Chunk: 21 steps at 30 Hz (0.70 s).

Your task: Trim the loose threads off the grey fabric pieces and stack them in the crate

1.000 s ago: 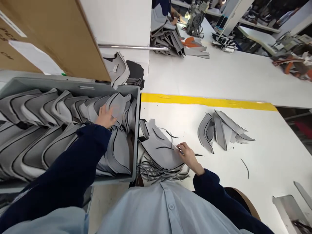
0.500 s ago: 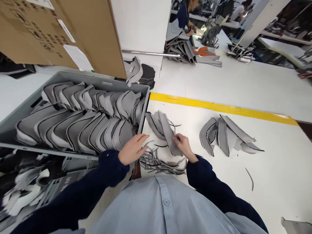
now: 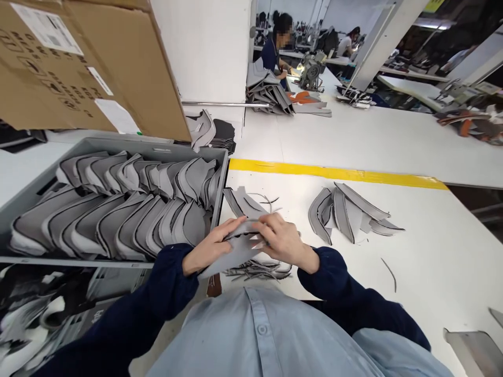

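Observation:
A curved grey fabric piece (image 3: 237, 252) with a dark edge is held up in front of me, between both hands. My left hand (image 3: 208, 247) is closed on its left part, thumb below and fingers along the top edge. My right hand (image 3: 283, 238) pinches the same edge at the right. Small pale pointed tips show under the right fingers; I cannot make out what they belong to. Behind my hands more grey fabric pieces (image 3: 234, 201) lie on the table. Thin cut-off strips (image 3: 261, 270) are heaped below the held piece.
At left stands a grey crate (image 3: 225, 180) with two rows of curved pieces. More grey pieces (image 3: 343, 212) lie to the right, near a loose strip (image 3: 389, 275). Yellow tape (image 3: 334, 172) crosses the table. A cardboard box (image 3: 129, 63) rises behind the crate; a co-worker (image 3: 271, 52) sits beyond.
My left hand, open and empty before, now grips the fabric piece. The piece has been lifted and turned sideways toward me, and my right hand has shifted to its upper edge. The view has tilted up.

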Available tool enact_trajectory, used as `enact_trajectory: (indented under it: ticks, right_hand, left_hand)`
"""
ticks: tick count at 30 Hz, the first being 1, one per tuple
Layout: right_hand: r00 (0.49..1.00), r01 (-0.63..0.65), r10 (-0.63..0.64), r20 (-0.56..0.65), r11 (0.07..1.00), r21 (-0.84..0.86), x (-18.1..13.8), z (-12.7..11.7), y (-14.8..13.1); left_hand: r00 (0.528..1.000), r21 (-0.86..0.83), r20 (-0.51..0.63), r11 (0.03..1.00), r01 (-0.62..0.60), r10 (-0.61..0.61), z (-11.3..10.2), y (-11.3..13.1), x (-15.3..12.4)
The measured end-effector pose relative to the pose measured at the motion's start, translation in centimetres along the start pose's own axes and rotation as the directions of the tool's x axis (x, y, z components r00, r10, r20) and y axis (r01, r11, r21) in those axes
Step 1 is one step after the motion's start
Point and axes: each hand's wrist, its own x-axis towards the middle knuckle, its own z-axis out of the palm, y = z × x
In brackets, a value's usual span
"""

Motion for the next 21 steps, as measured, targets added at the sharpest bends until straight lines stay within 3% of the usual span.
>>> enact_trajectory:
  ticks: [3,5,7,10,12,13,15,17,19,21]
  right_hand:
    - [0.994,0.012,-0.038,0.103,0.969,0.245,-0.1,0.8,0.1]
    - [0.988,-0.133,0.086,0.126,0.892,0.432,-0.1,1.4,-0.2]
    - [0.954,-0.298,0.220,0.203,0.749,0.592,-0.3,1.8,-0.6]
    - [0.877,-0.481,0.258,0.406,0.432,0.763,-0.4,1.9,-1.3]
    - [0.844,-0.533,0.222,0.489,0.247,0.809,-0.5,1.8,-1.7]
    - [0.838,-0.539,0.223,0.498,0.201,0.818,-0.4,1.7,-2.0]
    - [0.848,-0.517,0.287,0.446,0.259,0.816,-0.3,1.3,-2.5]
    - [0.878,-0.469,0.347,0.331,0.483,0.740,-0.2,0.5,-2.9]
    - [0.916,-0.401,0.324,0.235,0.716,0.572,-0.2,-0.3,-3.2]
    - [0.938,-0.341,0.277,0.209,0.847,0.408,-0.3,-1.0,-3.4]
  left_hand:
    - [0.995,0.170,0.089,0.985,0.025,-0.041,-0.6,0.6,-1.3]
    - [0.998,0.331,0.020,0.943,0.044,-0.054,-0.6,0.6,-2.3]
    - [0.998,0.388,-0.034,0.919,0.064,-0.055,-0.7,0.5,-3.2]
    - [0.995,0.217,-0.001,0.971,0.101,-0.104,-0.8,0.6,-4.2]
    - [0.975,-0.019,0.034,0.976,0.219,-0.218,-0.6,0.6,-4.6]
    - [0.956,-0.151,0.046,0.944,0.294,-0.291,-0.4,0.6,-4.7]
    - [0.901,-0.382,0.047,0.826,0.415,-0.431,0.1,0.5,-4.8]
    - [0.856,-0.533,0.016,0.720,0.444,-0.517,0.6,0.4,-4.9]
    - [0.834,-0.599,0.000,0.668,0.442,-0.552,0.8,0.5,-5.0]
    - [0.838,-0.614,0.029,0.652,0.445,-0.545,0.8,0.7,-5.1]
